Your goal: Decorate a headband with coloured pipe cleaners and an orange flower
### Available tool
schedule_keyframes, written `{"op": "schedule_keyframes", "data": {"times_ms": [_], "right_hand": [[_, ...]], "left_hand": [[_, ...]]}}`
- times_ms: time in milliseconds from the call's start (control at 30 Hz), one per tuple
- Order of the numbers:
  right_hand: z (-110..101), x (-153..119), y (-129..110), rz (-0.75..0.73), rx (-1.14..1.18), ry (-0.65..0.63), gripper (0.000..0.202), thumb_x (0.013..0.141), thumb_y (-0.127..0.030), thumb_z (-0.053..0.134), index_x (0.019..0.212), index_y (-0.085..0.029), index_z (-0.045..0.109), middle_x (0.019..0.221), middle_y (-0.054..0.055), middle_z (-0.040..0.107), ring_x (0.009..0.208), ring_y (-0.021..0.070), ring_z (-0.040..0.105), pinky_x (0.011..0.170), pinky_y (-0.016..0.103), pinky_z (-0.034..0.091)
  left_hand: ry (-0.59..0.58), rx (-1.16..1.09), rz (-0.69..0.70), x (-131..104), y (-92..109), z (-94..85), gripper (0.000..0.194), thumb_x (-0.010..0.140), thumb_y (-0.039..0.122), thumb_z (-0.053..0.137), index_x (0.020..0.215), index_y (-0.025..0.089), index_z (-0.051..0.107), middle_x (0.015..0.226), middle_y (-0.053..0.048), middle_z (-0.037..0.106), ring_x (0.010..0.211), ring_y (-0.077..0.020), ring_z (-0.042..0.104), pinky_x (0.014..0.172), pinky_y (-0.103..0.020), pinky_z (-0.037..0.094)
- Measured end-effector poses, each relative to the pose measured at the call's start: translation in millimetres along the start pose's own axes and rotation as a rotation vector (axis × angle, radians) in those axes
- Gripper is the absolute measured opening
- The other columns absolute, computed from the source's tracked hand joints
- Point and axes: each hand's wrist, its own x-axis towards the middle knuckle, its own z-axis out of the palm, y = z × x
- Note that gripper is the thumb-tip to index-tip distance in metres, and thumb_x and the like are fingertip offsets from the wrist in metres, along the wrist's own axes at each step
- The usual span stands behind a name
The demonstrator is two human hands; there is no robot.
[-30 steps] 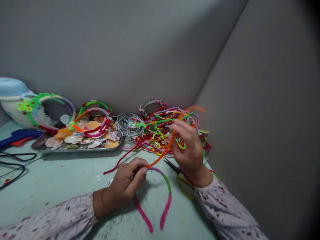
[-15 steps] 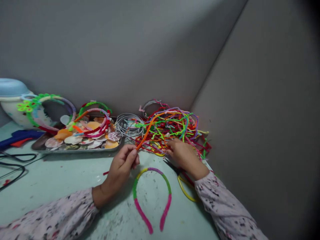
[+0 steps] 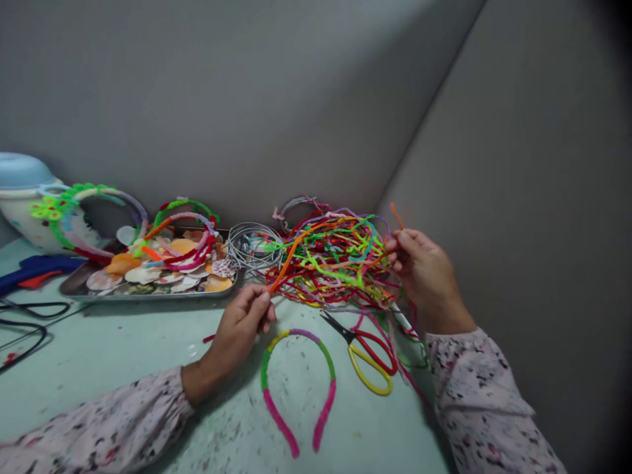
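My left hand [image 3: 243, 321] is closed in a pinch on the lower end of an orange pipe cleaner [image 3: 287, 262], which runs up and back over a tangled heap of coloured pipe cleaners [image 3: 330, 253]. At the heap's right side, my right hand [image 3: 425, 278] pinches another stretch of orange pipe cleaner [image 3: 396, 216], its tip poking up above the fingers. I cannot tell whether both hands hold the same one. Between my forearms lies a headband [image 3: 264, 368] wrapped in pink, green, yellow and purple. Scissors [image 3: 368, 359] with red and yellow handles lie beside it.
A metal tray [image 3: 148, 297] of seashells stands at the back left, with decorated headbands [image 3: 106, 191] on it. Coiled grey wire [image 3: 253, 245] lies beside the heap. Farther left are a blue-lidded container [image 3: 29, 197], a blue tool [image 3: 42, 268] and black cable [image 3: 34, 322]. Grey walls stand behind and right.
My right hand has moved right and up from the heap's front, now pinching an orange strand. The scissors' handles are uncovered, and strands hang at the table's right. My left hand keeps its hold.
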Motion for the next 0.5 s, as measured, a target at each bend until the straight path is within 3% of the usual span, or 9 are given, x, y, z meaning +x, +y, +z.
{"op": "schedule_keyframes", "data": {"times_ms": [133,233,367,500], "right_hand": [[-7.3,5.3,-7.3,-0.062,0.263,0.158,0.005,0.077,-0.021,0.065,0.077,-0.017,0.062,0.062,-0.005,0.057,0.048,0.0028,0.050,0.042,0.010,0.039],[-8.8,7.2,-8.8,-0.116,0.311,0.208,0.004,0.078,-0.021,0.063,0.076,-0.019,0.061,0.063,-0.006,0.055,0.050,0.0026,0.051,0.044,0.009,0.040],[-2.9,1.6,-6.2,-0.151,-0.033,0.088,0.008,0.081,-0.028,0.062,0.078,-0.021,0.063,0.071,-0.003,0.061,0.058,0.0061,0.055,0.050,0.014,0.044],[2.9,-4.5,-3.8,-0.147,-0.406,0.040,0.010,0.082,-0.030,0.062,0.082,-0.021,0.065,0.069,-0.003,0.061,0.057,0.0075,0.054,0.050,0.016,0.044]], "left_hand": [[-0.018,0.012,-0.001,0.8,-0.1,0.0,0.017,0.092,0.037,0.047,0.092,0.020,0.049,0.068,0.005,0.054,0.053,-0.0079,0.046,0.052,-0.020,0.036],[-0.019,0.029,0.002,2.6,-2.3,-0.2,0.018,0.092,0.037,0.048,0.091,0.020,0.050,0.070,0.004,0.055,0.054,-0.0080,0.046,0.052,-0.020,0.036],[-0.025,0.071,-0.009,3.8,-1.3,1.1,0.018,0.089,0.037,0.051,0.089,0.019,0.052,0.074,0.003,0.056,0.056,-0.0087,0.048,0.054,-0.021,0.037],[-0.040,0.133,0.001,5.4,12.4,4.7,0.018,0.086,0.036,0.054,0.086,0.018,0.055,0.071,0.003,0.055,0.060,-0.0109,0.050,0.057,-0.023,0.039]]}}
